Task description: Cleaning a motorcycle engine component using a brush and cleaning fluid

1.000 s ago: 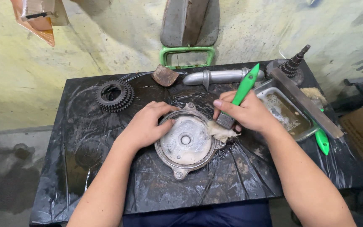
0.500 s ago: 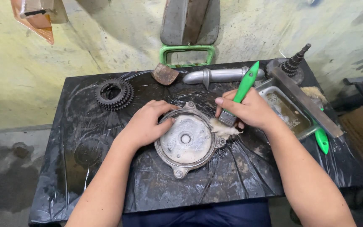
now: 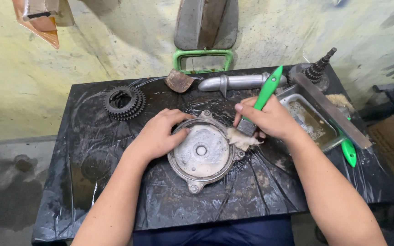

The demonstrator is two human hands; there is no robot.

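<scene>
Brushing step: cover point(image 3: 202, 152) mid-table point(image 3: 115, 196), pinned by left hand point(image 3: 158, 134), grip spread flat on its left rim. Right hand point(image 3: 270, 119), grip clenched round brush point(image 3: 255, 114), bristles at cover's right edge. Next, probably: sweeping bristles inward.

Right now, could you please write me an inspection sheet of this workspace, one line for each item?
Surface: small table wrapped in black plastic sheet, wet and grimy.
Job's things: round grey metal cover plate lying flat; green-handled paintbrush, bristles on the plate's right edge.
Clutter: dark stacked gear, silver metal tube, shallow metal tray with dirty liquid, flat steel bar lying across the tray, second green handle, threaded shaft part.
Hands: left hand resting on the plate's left rim; right hand, fingers closed around the brush.
Cables: nothing seen.
Surroundings: stained yellowish wall, green metal frame behind the table.
</scene>
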